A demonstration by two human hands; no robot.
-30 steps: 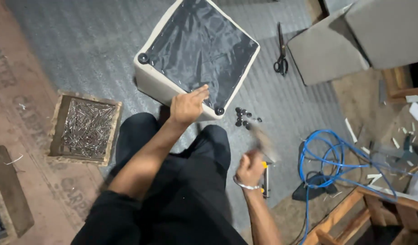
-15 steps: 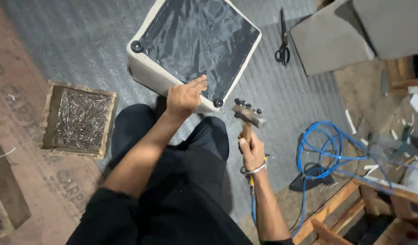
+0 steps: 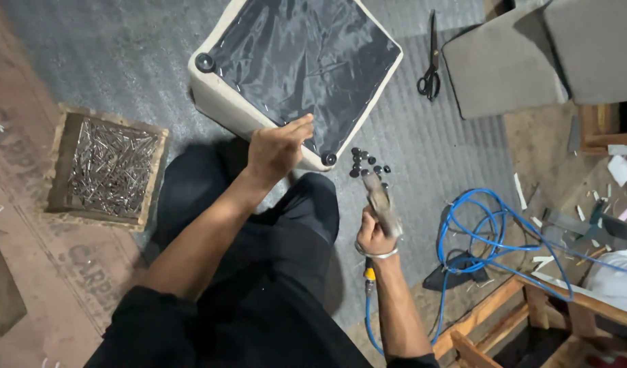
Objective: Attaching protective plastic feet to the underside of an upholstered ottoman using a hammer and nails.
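Head view | left hand (image 3: 276, 146) fingers flat on upturned stool (image 3: 296, 71) | right hand (image 3: 373, 235) grips hammer (image 3: 380, 201) | black caps (image 3: 368, 162), scissors (image 3: 429, 68) beside.

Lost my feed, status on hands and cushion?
Left hand flat on cushion edge. Right hand shut on hammer. Small black feet lie beside the corner.

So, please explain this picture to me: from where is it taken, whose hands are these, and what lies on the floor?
The camera sits on a person's head and looks down at their own arms and lap. The left hand rests on the edge of an upturned cushioned seat, whose underside is covered in black cloth. The right hand grips a blurred tool; its kind is hard to tell. Small black round pieces lie beside the seat. On the floor are also a box of nails, scissors and a blue hose.
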